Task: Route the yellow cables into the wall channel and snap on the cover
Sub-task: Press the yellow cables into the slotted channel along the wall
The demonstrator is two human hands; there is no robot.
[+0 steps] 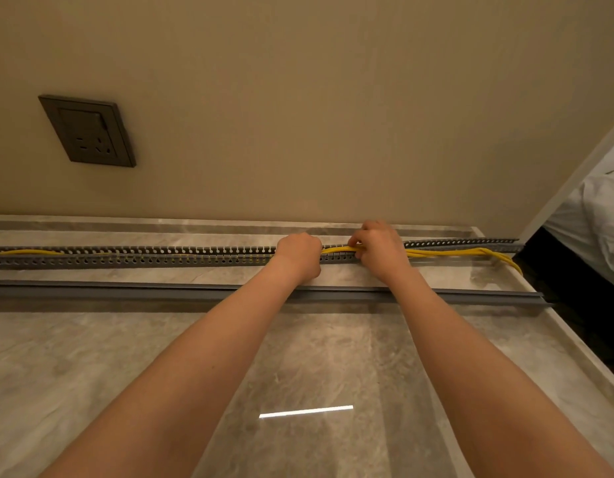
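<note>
Routing step, mid-run. Left hand (298, 250) fisted on channel (160, 256); right hand (376, 244) pinches yellow cables (446, 252), partly seated. Next: press remaining slack rightward. Cover (126, 291) waits on worktop (91, 357).

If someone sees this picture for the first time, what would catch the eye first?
First, the two bare arms reaching forward to the left hand and right hand, which hold the yellow cables at the slotted grey channel near the wall. Next, the long grey cover lying loose on the marble counter, and the dark socket on the wall, upper left.
</note>
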